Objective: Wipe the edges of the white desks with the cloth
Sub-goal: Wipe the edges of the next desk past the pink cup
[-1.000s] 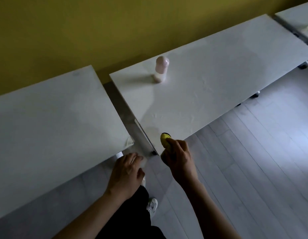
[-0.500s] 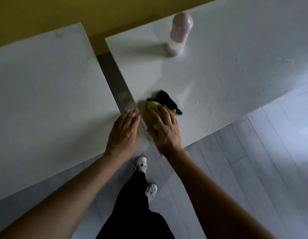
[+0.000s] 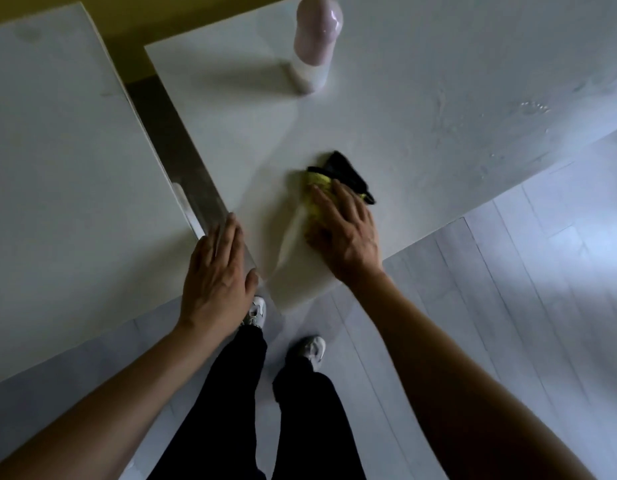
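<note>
The small, crumpled yellow-and-black cleaning cloth [image 3: 329, 183] lies on the right-hand white rectangular tabletop [image 3: 421, 109], near its front-left corner and a little in from both edges. The right hand [image 3: 341, 226] presses down on it with fingers extended and nearly flat; the black part of the cloth protrudes beyond the fingertips. No finger visibly curls around the fabric — the hold is by downward pressure only.

The left hand [image 3: 215, 271] lies flat and open, fingers straight and together, across the narrow gap between the two desks, at the near corner of the left-hand white tabletop [image 3: 64, 174]. It holds nothing.

Handling judgement: the cloth appears soft, light and fully compliant. It should fold over a tabletop edge without resistance, but it will likely bunch or slip out from under a flat palm on the smooth surface. For edge work, a firmer hold is advisable — thumb below the edge, fingers above, the cloth wrapped between them.

A tall pink-and-white cylindrical bottle [image 3: 314, 43] stands upright further back on the same right-hand tabletop, well apart from the cloth. It looks top-heavy; a stroke along the rear edge should stay clear of it.
</note>
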`<state>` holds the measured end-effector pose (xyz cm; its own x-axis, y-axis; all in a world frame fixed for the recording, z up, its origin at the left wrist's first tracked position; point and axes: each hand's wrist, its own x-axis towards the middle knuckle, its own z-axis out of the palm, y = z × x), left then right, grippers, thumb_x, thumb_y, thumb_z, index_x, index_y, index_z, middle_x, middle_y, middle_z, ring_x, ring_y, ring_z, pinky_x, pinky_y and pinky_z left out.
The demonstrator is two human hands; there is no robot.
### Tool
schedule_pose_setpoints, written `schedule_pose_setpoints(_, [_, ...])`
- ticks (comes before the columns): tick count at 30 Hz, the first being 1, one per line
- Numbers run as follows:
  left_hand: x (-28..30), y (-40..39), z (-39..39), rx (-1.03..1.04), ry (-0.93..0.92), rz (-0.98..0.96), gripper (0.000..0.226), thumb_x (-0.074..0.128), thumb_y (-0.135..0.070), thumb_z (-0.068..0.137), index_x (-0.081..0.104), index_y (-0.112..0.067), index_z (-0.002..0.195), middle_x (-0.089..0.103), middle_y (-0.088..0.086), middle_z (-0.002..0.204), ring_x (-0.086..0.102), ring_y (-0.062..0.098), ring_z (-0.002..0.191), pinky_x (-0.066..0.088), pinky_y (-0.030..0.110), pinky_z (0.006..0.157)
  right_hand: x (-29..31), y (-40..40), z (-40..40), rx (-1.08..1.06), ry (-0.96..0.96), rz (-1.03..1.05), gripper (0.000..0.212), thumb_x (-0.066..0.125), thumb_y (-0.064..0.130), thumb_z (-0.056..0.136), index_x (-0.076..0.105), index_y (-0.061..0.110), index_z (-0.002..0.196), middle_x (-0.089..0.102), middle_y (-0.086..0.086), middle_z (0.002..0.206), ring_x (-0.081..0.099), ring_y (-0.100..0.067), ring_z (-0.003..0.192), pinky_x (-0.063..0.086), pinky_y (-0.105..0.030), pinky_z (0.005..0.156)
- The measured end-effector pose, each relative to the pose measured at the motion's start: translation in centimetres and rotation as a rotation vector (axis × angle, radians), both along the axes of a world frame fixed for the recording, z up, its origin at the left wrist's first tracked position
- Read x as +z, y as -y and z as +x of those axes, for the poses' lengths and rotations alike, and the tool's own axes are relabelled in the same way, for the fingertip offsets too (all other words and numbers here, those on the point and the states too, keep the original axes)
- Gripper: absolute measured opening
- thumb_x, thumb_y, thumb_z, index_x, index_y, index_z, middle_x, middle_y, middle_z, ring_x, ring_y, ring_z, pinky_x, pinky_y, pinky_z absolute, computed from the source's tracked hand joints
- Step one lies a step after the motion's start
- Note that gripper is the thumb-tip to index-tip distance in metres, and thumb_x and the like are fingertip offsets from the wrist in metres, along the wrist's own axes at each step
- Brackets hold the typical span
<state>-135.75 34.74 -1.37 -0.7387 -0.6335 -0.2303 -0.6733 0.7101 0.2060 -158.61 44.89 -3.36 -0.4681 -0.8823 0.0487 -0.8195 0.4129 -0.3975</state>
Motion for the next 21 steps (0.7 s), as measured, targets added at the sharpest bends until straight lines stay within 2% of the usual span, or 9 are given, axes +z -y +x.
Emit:
schedule_pose_setpoints(2, [0.0, -0.7, -0.4, 0.043, 0.011, 0.015, 0.083, 0.059, -0.039, 0.098, 0.024, 0.004, 0.160, 0.015, 0.016, 0.172, 0.027, 0.040, 0.154, 0.030, 0.051, 0.122, 0.1, -2.9, -3.5, -0.104, -0.007, 0.034, 0.067, 0.052, 0.056, 0.094, 0.039, 0.027, 0.154, 0.033, -0.009, 0.162, 0.030, -0.032, 0.149, 0.032, -0.046, 0.117])
schedule_pose_setpoints(4, [-0.2, -1.4, -0.8, 0.096, 0.004, 0.026, 0.084, 0.053, -0.044, 0.100, 0.019, 0.003, 0.162, 0.010, 0.016, 0.173, 0.026, 0.041, 0.154, 0.028, 0.052, 0.123, 0.3, -4.2, -5.7, -0.192, -0.001, 0.030, 0.066, 0.044, 0.058, 0.097, 0.037, 0.028, 0.155, 0.028, -0.009, 0.164, 0.024, -0.031, 0.152, 0.026, -0.045, 0.121])
schedule_pose_setpoints(7, [-0.4, -2.2, -1.3, 0.148, -0.022, -0.004, 0.082, 0.052, -0.040, 0.101, 0.020, 0.004, 0.162, 0.012, 0.017, 0.172, 0.035, 0.046, 0.147, 0.028, 0.057, 0.120, 0.0, -3.8, -5.1, -0.249, 0.056, -0.019, 0.059, 0.047, 0.044, 0.097, 0.044, 0.020, 0.151, 0.029, -0.011, 0.163, 0.019, -0.031, 0.153, 0.020, -0.047, 0.124])
schedule_pose_setpoints(10, [-0.8, -2.5, -1.7, 0.184, 0.007, 0.002, 0.081, 0.054, -0.038, 0.102, 0.017, 0.003, 0.162, 0.009, 0.016, 0.173, 0.033, 0.046, 0.148, 0.026, 0.058, 0.122, -0.8, -3.0, -1.3, -0.070, 0.080, -0.075, 0.052, 0.056, 0.031, 0.092, 0.056, 0.013, 0.141, 0.040, -0.013, 0.156, 0.029, -0.035, 0.148, 0.026, -0.053, 0.119])
schedule_pose_setpoints(12, [-1.1, -2.4, -1.8, 0.200, 0.014, 0.013, 0.082, 0.059, -0.033, 0.100, 0.019, 0.003, 0.162, 0.009, 0.016, 0.173, 0.032, 0.047, 0.148, 0.029, 0.059, 0.120, -0.8, -2.7, 3.0, 0.102, 0.116, -0.133, 0.055, 0.061, 0.028, 0.090, 0.056, 0.010, 0.141, 0.045, -0.016, 0.152, 0.033, -0.036, 0.146, 0.024, -0.050, 0.121])
schedule_pose_setpoints(15, [-1.4, -2.5, -1.8, 0.209, 0.051, 0.010, 0.080, 0.062, -0.018, 0.097, 0.019, 0.004, 0.161, 0.008, 0.017, 0.173, 0.030, 0.048, 0.149, 0.031, 0.061, 0.119, 0.0, -2.6, 7.8, 0.289, 0.171, -0.186, 0.052, 0.055, 0.031, 0.098, 0.051, 0.012, 0.146, 0.044, -0.015, 0.154, 0.029, -0.032, 0.150, 0.021, -0.049, 0.123])
schedule_pose_setpoints(19, [-0.8, -3.4, -3.5, 0.365, 0.052, -0.009, 0.066, 0.049, -0.019, 0.104, 0.023, -0.001, 0.162, 0.016, 0.016, 0.172, 0.027, 0.045, 0.151, 0.027, 0.057, 0.122, -0.9, -3.1, 4.6, 0.421, 0.160, -0.191, 0.057, 0.064, 0.028, 0.093, 0.051, 0.013, 0.146, 0.045, -0.013, 0.154, 0.030, -0.031, 0.150, 0.025, -0.050, 0.121])
schedule_pose_setpoints(21, [-0.9, -4.7, -4.6, 0.378, -0.022, -0.043, 0.061, 0.046, -0.019, 0.106, 0.028, 0.001, 0.160, 0.022, 0.019, 0.170, 0.029, 0.044, 0.151, 0.027, 0.055, 0.124, -1.1, -4.3, 1.0, 0.374, 0.161, -0.232, 0.060, 0.070, 0.027, 0.086, 0.056, 0.012, 0.143, 0.049, -0.015, 0.150, 0.037, -0.034, 0.145, 0.030, -0.052, 0.117])
